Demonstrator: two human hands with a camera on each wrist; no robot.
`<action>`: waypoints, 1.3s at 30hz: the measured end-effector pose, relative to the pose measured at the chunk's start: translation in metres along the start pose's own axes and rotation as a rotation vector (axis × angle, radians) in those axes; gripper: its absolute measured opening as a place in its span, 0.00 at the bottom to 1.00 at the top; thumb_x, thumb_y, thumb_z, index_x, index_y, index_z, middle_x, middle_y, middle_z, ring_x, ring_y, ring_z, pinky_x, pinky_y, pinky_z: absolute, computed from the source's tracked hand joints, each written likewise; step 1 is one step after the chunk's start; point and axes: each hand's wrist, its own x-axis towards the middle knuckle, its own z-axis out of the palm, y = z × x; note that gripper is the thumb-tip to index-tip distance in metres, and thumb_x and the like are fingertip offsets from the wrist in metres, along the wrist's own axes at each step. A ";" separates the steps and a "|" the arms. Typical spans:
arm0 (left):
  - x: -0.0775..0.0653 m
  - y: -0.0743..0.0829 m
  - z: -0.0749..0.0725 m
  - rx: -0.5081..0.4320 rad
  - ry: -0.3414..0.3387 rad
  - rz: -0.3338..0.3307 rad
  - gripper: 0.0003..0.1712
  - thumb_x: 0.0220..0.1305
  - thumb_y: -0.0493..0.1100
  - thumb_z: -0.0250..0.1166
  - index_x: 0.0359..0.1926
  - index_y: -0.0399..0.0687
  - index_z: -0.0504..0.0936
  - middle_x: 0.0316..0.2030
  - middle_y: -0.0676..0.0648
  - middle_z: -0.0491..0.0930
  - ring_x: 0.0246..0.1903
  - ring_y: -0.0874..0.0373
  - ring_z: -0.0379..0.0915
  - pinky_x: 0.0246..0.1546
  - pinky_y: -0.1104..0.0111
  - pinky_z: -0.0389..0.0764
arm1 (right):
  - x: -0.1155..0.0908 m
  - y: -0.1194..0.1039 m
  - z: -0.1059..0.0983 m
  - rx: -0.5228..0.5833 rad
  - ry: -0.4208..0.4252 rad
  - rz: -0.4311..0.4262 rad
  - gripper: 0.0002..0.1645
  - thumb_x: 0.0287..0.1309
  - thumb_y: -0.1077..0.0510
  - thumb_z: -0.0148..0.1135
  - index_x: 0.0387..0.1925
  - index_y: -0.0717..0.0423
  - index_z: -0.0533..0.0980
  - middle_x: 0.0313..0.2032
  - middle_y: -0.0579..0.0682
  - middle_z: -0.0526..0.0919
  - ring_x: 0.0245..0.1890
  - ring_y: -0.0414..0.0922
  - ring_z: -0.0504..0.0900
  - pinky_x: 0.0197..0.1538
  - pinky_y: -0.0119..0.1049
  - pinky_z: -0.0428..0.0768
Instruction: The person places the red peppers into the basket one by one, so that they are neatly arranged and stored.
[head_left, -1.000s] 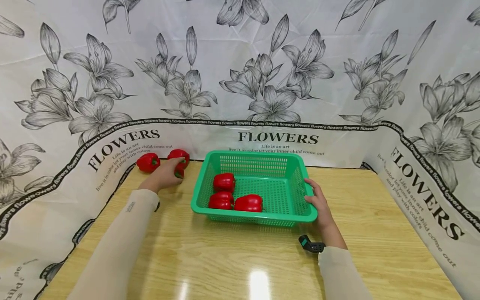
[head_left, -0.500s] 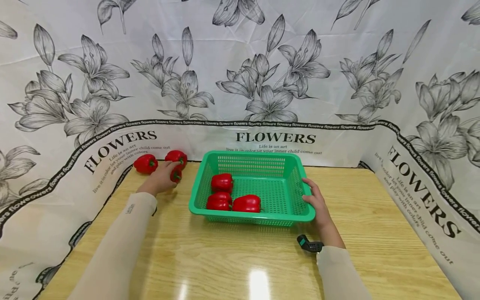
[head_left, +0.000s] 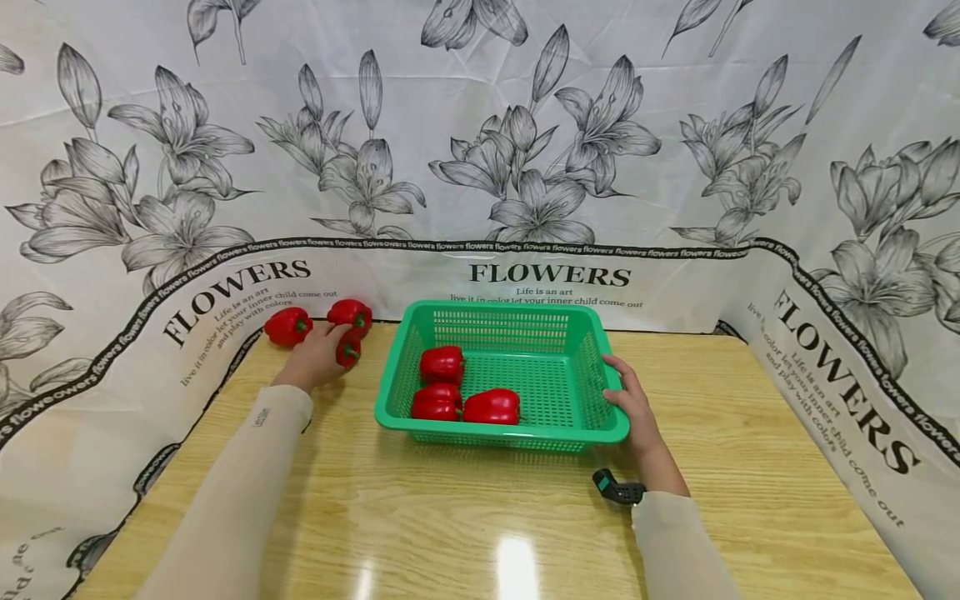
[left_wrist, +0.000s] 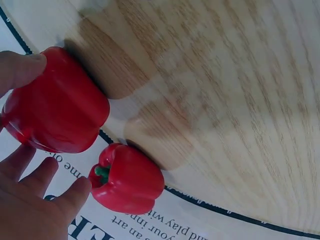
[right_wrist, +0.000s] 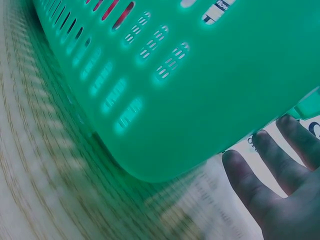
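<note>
In the head view my left hand (head_left: pixel 315 358) holds a red bell pepper (head_left: pixel 348 348) at the table's back left. The left wrist view shows the thumb on one side of this pepper (left_wrist: pixel 60 105) and fingers on the other. Two more red bell peppers lie beside that hand, one on the left (head_left: pixel 288 327) and one behind (head_left: pixel 350 315). My right hand (head_left: pixel 637 408) grips the right rim of a green plastic basket (head_left: pixel 502 433). Three red bell peppers, including a front one (head_left: pixel 491 407), lie in its left part. The right wrist view shows several fingers (right_wrist: pixel 265 170) against the basket's outer wall.
A light wooden table (head_left: pixel 435 517) carries everything. White flower-printed cloth (head_left: pixel 540 200) hangs along its back and sides, close behind the basket and the left peppers. A black device (head_left: pixel 617 487) sits at the right wrist.
My left fingers have closed around the front pepper, and its green stem end now shows more. The view has shifted slightly. The right hand stays on the basket rim.
</note>
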 end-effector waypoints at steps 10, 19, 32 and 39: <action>-0.001 0.000 -0.003 0.000 -0.052 -0.034 0.41 0.54 0.39 0.61 0.68 0.44 0.54 0.64 0.33 0.55 0.61 0.34 0.54 0.61 0.45 0.59 | 0.001 0.001 -0.001 -0.009 -0.007 -0.012 0.34 0.58 0.58 0.37 0.67 0.40 0.50 0.66 0.55 0.52 0.55 0.51 0.64 0.45 0.31 0.75; -0.001 0.001 -0.008 0.019 -0.040 -0.065 0.40 0.53 0.45 0.62 0.65 0.40 0.57 0.62 0.32 0.58 0.59 0.32 0.53 0.60 0.42 0.58 | 0.000 -0.001 -0.001 -0.003 -0.008 -0.011 0.33 0.59 0.58 0.37 0.67 0.40 0.50 0.67 0.55 0.51 0.57 0.52 0.62 0.46 0.29 0.74; -0.005 -0.008 0.001 -0.093 -0.033 -0.080 0.44 0.47 0.47 0.68 0.62 0.42 0.56 0.56 0.37 0.67 0.54 0.40 0.64 0.55 0.45 0.66 | -0.001 0.000 0.000 0.000 -0.008 -0.009 0.33 0.60 0.58 0.37 0.67 0.40 0.49 0.67 0.54 0.50 0.57 0.53 0.61 0.45 0.29 0.74; -0.005 -0.007 0.001 -0.091 -0.044 -0.078 0.45 0.46 0.49 0.68 0.63 0.42 0.56 0.54 0.38 0.69 0.53 0.41 0.66 0.54 0.45 0.68 | 0.000 0.001 -0.002 0.015 -0.009 -0.012 0.33 0.60 0.58 0.37 0.67 0.40 0.49 0.67 0.55 0.50 0.57 0.54 0.61 0.45 0.31 0.75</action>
